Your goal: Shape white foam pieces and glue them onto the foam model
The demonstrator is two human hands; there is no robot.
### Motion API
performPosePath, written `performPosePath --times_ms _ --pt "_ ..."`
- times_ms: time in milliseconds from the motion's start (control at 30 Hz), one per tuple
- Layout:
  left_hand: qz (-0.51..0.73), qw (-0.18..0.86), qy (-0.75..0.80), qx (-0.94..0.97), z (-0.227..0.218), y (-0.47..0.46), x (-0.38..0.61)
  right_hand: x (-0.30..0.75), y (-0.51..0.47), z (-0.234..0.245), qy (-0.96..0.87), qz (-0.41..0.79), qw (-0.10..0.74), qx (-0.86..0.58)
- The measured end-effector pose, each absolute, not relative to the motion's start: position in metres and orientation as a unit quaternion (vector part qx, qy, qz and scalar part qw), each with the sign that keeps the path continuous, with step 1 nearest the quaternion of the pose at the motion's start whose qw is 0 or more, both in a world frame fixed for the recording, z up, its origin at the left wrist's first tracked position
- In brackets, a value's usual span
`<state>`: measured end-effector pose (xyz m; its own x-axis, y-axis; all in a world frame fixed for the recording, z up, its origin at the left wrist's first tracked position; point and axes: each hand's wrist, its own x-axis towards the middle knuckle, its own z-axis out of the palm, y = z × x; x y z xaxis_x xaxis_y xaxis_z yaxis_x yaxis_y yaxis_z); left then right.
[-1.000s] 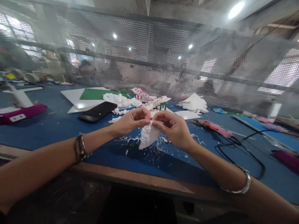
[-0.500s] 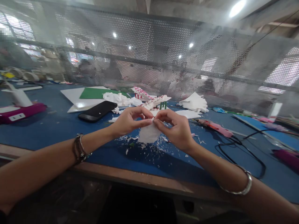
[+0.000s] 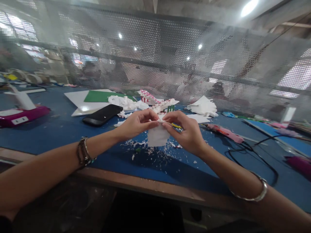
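Note:
A small white sheet [image 3: 157,137], thin like paper, hangs between my hands above the blue table. My left hand [image 3: 142,122] pinches its top edge between thumb and fingers. Close beside it, my right hand [image 3: 186,129] is closed on the same edge. The fingertips of both hands nearly meet, and the edge there looks rolled or folded. White scraps [image 3: 167,155] lie scattered beneath. Just beyond my hands stand small models with pink-and-white tops [image 3: 148,96] and green-and-white legs [image 3: 170,108].
A black phone [image 3: 103,115] lies left of my hands, by a green sheet [image 3: 97,96] and crumpled white paper [image 3: 123,102]. On the right are a pink glue gun [image 3: 225,132] with its black cable [image 3: 255,158] and stacked white sheets [image 3: 203,106]. A perforated metal screen [image 3: 145,42] stands behind.
My fingertips have spread slightly apart along the sheet's top edge, and my right hand has shifted a little to the right. A yellow item now shows behind my right fingers.

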<state>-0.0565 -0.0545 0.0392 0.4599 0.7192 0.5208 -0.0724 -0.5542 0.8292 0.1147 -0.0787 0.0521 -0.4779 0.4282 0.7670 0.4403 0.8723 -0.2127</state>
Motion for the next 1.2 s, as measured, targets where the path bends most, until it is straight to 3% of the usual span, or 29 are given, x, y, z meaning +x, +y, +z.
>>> performPosePath --times_ms 167,367,1000,1200 --pt "0.466 0.474 0.226 0.712 0.0377 -0.0523 -0.0565 0.1162 -0.0766 0.0551 -0.893 -0.020 0.391 -0.224" --pt "0.442 0.511 0.243 0.696 0.0348 -0.0498 -0.0562 0.1171 -0.0765 0.0519 -0.883 -0.017 0.385 -0.268" --pt "0.424 0.498 0.262 0.710 0.0358 -0.0517 -0.0529 0.1195 -0.0765 0.0502 -0.888 -0.101 0.362 -0.267" --pt "0.441 0.475 0.262 0.715 0.0382 -0.0576 -0.0509 0.1162 -0.0786 0.0507 -0.871 -0.070 0.385 -0.297"
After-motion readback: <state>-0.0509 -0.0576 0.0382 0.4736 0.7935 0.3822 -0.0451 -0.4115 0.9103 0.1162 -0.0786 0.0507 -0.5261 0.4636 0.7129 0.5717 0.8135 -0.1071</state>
